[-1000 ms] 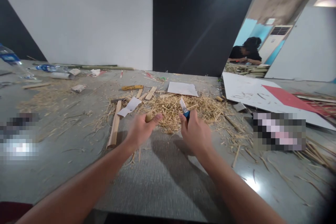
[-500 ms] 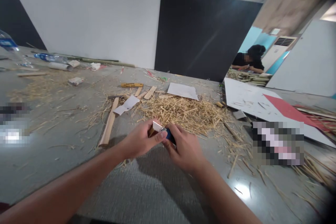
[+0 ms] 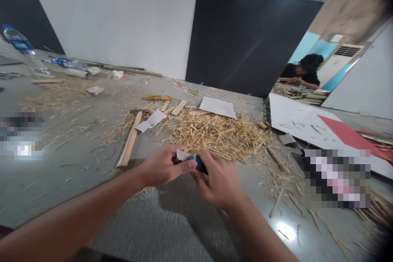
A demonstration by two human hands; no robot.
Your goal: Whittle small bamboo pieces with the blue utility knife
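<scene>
My right hand (image 3: 219,180) is closed round a blue-handled knife (image 3: 196,163), whose pale blade points left. My left hand (image 3: 162,166) is closed on a small bamboo piece, mostly hidden by its fingers, and its thumb rests against the blade. Both hands meet above the grey table (image 3: 172,221), just in front of a heap of bamboo shavings (image 3: 221,135).
A bamboo slat (image 3: 129,143) lies left of the hands, with short slats, paper scraps (image 3: 219,107) and a yellow tool (image 3: 158,98) behind. Water bottles (image 3: 18,43) stand far left. A white and red board (image 3: 310,125) lies right. Another person sits at the back right.
The hands, apart a second ago, have come together; the knife blade now lies against the piece in my left hand. The camera has shifted slightly.
</scene>
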